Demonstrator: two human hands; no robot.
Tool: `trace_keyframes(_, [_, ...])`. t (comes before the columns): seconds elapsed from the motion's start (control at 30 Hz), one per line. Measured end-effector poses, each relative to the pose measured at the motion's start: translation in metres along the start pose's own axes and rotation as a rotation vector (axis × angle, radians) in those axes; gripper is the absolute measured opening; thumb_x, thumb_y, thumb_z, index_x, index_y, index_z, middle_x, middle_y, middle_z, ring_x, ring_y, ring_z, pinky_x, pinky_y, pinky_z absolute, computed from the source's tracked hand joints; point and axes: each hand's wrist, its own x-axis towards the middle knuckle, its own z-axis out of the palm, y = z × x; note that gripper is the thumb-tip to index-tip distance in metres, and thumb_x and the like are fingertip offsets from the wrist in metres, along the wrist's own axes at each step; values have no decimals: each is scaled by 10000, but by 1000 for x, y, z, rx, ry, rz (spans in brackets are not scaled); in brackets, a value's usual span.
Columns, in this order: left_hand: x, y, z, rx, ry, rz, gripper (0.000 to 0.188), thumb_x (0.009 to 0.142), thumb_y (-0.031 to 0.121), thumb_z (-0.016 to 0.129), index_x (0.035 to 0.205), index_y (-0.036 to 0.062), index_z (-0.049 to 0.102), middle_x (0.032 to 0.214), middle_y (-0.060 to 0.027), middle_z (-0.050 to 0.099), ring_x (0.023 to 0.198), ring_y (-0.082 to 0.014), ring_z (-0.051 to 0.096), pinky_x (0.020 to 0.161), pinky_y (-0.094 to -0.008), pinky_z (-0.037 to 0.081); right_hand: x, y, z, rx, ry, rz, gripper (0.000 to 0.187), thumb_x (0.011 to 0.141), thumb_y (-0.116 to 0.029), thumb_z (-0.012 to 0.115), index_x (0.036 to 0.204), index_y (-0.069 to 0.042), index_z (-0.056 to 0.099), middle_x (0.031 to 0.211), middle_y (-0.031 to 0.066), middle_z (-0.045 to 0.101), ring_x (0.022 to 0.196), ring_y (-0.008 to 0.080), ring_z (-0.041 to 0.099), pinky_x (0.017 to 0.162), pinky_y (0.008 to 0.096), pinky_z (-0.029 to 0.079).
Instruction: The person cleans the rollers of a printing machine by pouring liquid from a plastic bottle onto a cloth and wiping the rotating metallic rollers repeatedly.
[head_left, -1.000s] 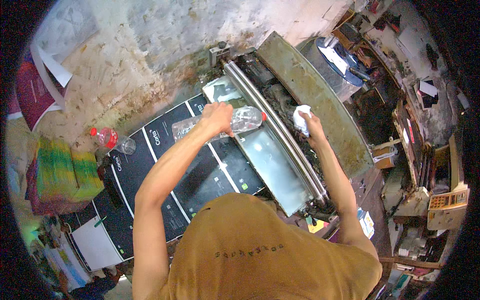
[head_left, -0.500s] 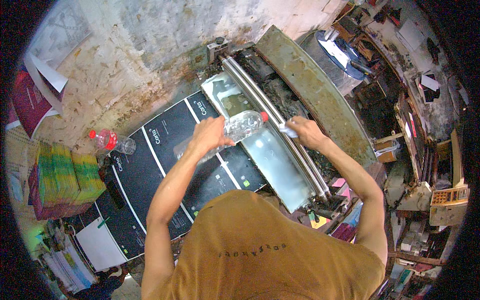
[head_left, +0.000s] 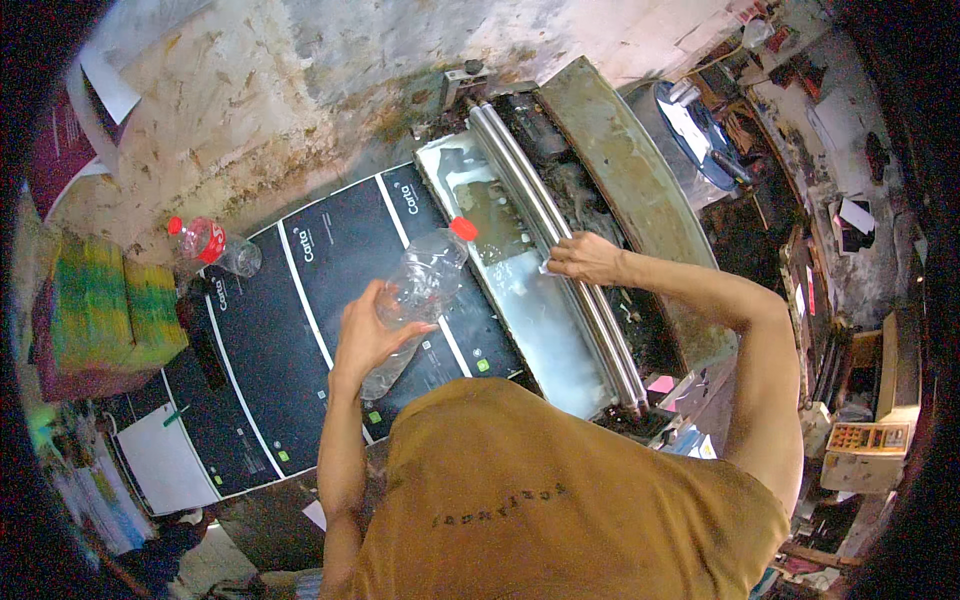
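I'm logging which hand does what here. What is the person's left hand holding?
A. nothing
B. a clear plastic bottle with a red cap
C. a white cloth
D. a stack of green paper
B: the left hand grips a clear plastic bottle with a red cap, while the right hand presses a small white cloth against the metal rollers.

The worktop (head_left: 250, 480) is almost wholly covered by large black printed sheets (head_left: 330, 300) with white lines, laid side by side. Just left of the sheets' far corner lies a second bottle (head_left: 212, 245), clear with a red cap and label, on its side. Further left of the sheets stands a stack of green and yellow paper (head_left: 105, 315). Right of the sheets, touching their edge, a wet metal plate (head_left: 530, 300) lies beside two long steel rollers (head_left: 560, 240).
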Motion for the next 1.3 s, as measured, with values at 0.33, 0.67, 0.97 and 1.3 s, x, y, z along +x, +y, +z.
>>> trace_keyframes(0.33, [-12,9,-16,-214,201,-121,721,553,346,930,1085,12,575,879,-103,672,881,-230,664,799,-369,518,40,49,-4,-25,30,-16,215,810,-188,574,997,-82,576,890,70,569,856,252,606,689,393,523])
trace_keyframes(0.67, [-12,22,-27,-172,251,-196,690,546,274,942,1069,29,563,918,-87,684,872,-196,656,803,-362,521,82,109,1,-39,88,-13,222,775,-146,587,984,-73,572,864,85,585,838,268,625,703,392,538])
trace_keyframes(0.97, [-38,-8,-21,-302,358,-329,715,525,227,951,1090,24,563,900,-50,658,874,-172,629,793,-344,510,132,166,-4,-93,92,0,216,786,-132,576,991,-70,602,898,88,613,861,271,639,722,382,555])
trace_keyframes(1.3, [-42,5,-35,-330,327,-484,728,560,185,931,1175,71,556,1026,-76,642,982,-215,611,890,-354,492,192,231,-6,-150,74,113,223,807,-142,580,1019,-85,618,915,119,663,906,300,672,719,423,564])
